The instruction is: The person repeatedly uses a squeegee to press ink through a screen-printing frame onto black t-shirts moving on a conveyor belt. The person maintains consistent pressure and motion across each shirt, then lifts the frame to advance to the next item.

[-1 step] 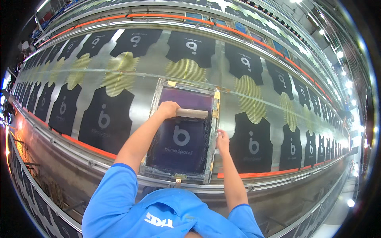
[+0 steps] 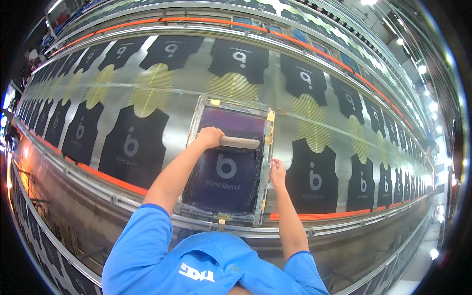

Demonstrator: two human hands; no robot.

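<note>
My left hand (image 2: pixel 210 137) is closed round the left part of a pale squeegee (image 2: pixel 241 142), which lies across a screen-printing frame (image 2: pixel 269 125) with a purple upper band. Below the squeegee, the dark mesh (image 2: pixel 221 194) shows a light printed logo. My right hand (image 2: pixel 277 169) has its fingers curled on the frame's right edge. Dark cut garment pieces with light prints lie either side of the frame, one at the left (image 2: pixel 132 162) and one at the right (image 2: pixel 312 182).
A long metal printing table (image 2: pixel 182 81) carries rows of garment pieces and yellow-striped patches (image 2: pixel 155 86). Orange rails (image 2: pixel 314 216) and metal rails run along both edges. Further similar tables stand beyond and behind. Lights hang at the right. A person (image 2: pixel 428 147) is small at the far right.
</note>
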